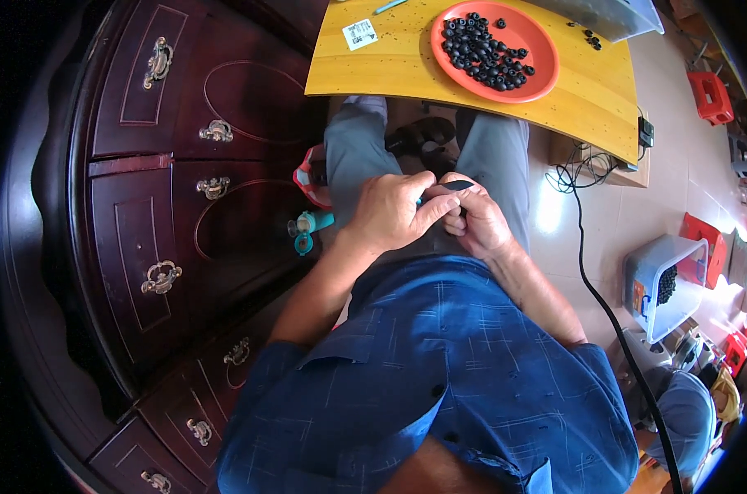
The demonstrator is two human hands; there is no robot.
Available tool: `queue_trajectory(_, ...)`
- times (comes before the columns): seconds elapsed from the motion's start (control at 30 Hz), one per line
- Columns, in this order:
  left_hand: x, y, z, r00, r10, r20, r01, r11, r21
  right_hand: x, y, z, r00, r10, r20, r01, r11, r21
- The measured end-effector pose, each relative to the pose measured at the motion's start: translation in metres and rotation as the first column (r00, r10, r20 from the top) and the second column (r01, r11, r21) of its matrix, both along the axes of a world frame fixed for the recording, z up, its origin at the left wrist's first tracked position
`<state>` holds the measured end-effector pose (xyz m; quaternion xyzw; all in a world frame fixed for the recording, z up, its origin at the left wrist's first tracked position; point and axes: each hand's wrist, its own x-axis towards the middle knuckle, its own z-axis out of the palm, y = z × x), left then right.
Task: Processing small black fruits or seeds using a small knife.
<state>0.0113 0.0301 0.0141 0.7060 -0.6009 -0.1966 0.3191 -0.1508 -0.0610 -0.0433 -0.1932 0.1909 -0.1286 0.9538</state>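
Both hands meet above my lap, in front of the table edge. My left hand [394, 207] is closed, its thumb and fingers pinched together; a sliver of teal shows at its fingertips, but what it belongs to is hidden. Against it rests my right hand [482, 221], with the fingers curled in and the thumb pressing on a small black piece [459, 186]. Beyond them, an orange-red plate [544, 70] on the yellow table [381, 76] bears many small black rounded pieces [490, 56], some with a hole through them.
A white printed card [359, 34] and a teal stick [388, 6] lie on the table, near a clear plastic bin [616, 18]. Dark wooden drawers [176, 206] stand at my left. A black cable [591, 284] runs down the right, beside another clear bin [649, 284] on the floor.
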Motion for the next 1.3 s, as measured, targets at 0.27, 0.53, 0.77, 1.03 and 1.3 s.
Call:
queue_trajectory(0.27, 0.008, -0.002, 0.005, 0.997, 0.016, -0.074, -0.016, 1.0, -0.001, 0.004, 0.002, 0.015, 0.997, 0.023, -0.067, -0.025, 0.999, -0.032)
queue_trajectory(0.53, 0.007, -0.002, -0.003, 0.993, -0.006, -0.12, 0.008, 1.0, 0.014, 0.004, 0.004, 0.009, 0.993, 0.001, -0.118, -0.001, 1.0, -0.001)
queue_trajectory(0.77, 0.008, 0.0, -0.005, 0.999, -0.007, -0.041, 0.008, 0.999, 0.031, 0.006, 0.002, 0.008, 0.985, 0.02, -0.172, -0.021, 1.0, -0.007)
queue_trajectory(1.03, 0.023, -0.006, 0.024, 0.985, -0.155, -0.073, 0.169, 0.953, 0.253, 0.001, 0.005, -0.015, 0.966, 0.161, -0.2, -0.184, 0.978, -0.1)
queue_trajectory(1.3, 0.107, -0.089, 0.101, 0.969, 0.247, -0.013, -0.242, 0.938, -0.249, -0.001, 0.002, -0.003, 0.966, 0.124, -0.227, -0.113, 0.992, 0.062)
